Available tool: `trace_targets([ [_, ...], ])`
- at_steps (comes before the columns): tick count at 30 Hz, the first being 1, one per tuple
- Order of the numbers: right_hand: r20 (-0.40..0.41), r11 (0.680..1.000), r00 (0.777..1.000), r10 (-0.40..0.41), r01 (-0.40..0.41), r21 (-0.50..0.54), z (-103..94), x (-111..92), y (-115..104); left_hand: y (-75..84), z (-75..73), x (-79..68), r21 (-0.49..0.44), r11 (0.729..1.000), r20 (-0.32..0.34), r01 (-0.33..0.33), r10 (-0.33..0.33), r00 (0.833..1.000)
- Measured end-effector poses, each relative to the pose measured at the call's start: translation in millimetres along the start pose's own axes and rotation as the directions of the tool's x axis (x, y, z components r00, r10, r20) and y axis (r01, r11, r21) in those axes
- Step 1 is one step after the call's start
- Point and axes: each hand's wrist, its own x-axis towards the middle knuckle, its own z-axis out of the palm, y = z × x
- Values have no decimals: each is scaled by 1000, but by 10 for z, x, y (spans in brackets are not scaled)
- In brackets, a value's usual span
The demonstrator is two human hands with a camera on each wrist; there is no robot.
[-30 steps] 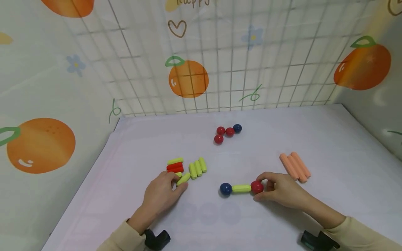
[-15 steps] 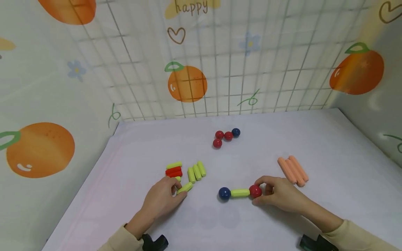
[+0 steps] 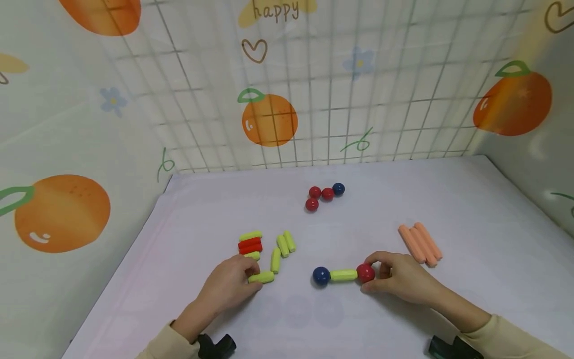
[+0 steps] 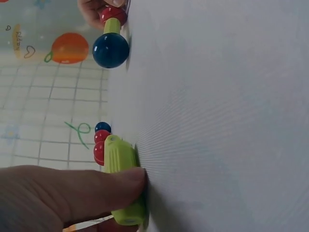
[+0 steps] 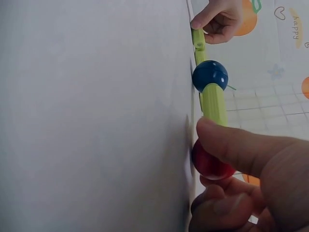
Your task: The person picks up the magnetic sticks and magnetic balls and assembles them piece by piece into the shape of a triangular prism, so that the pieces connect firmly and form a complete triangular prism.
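My left hand (image 3: 229, 280) pinches a short yellow-green rod (image 3: 261, 277) between thumb and fingers, low at the table; the left wrist view shows the thumb across its ribbed side. My right hand (image 3: 401, 274) grips a red ball (image 3: 365, 272) by thumb and fingertips. That ball forms one end of a joined piece: a yellow-green rod (image 3: 344, 275) runs from it to a dark blue ball (image 3: 321, 276). Just beyond the left fingers lie two red rods (image 3: 250, 245) between yellow-green ones, one partly hidden. A loose yellow-green rod (image 3: 275, 261) lies close to the pinched one.
Two yellow-green rods (image 3: 286, 244) lie side by side farther back. Three red balls (image 3: 315, 193) and one blue ball (image 3: 338, 189) sit in a cluster at mid-back. Longer peach rods (image 3: 420, 244) lie at the right. A printed curtain (image 3: 305, 119) stands behind the white table (image 3: 197, 204).
My left hand has drawn its rod slightly nearer and turned it almost sideways. One yellow-green rod has shifted nearer, away from its two neighbours. My right hand keeps its hold on the red ball.
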Motion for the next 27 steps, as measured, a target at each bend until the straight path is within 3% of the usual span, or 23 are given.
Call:
trace_targets([
  [5,-2,1000,1000,-3,3,-5,-5,1,6,-11,-45,-5,5,1000,52,-20,19,998],
  [9,-5,1000,1000,-9,9,-3,-11,-4,6,-52,-74,-7,-153,988,102,3,13,995],
  [13,-11,1000,1000,-17,17,-2,-15,-9,9,-86,-78,7,-336,937,118,95,-58,991],
  [17,-13,1000,1000,-20,20,0,-13,-9,15,-53,-53,34,-396,906,122,149,-108,987],
  [27,-10,1000,1000,-20,20,-4,7,4,8,241,-21,134,-564,804,178,191,-108,978],
])
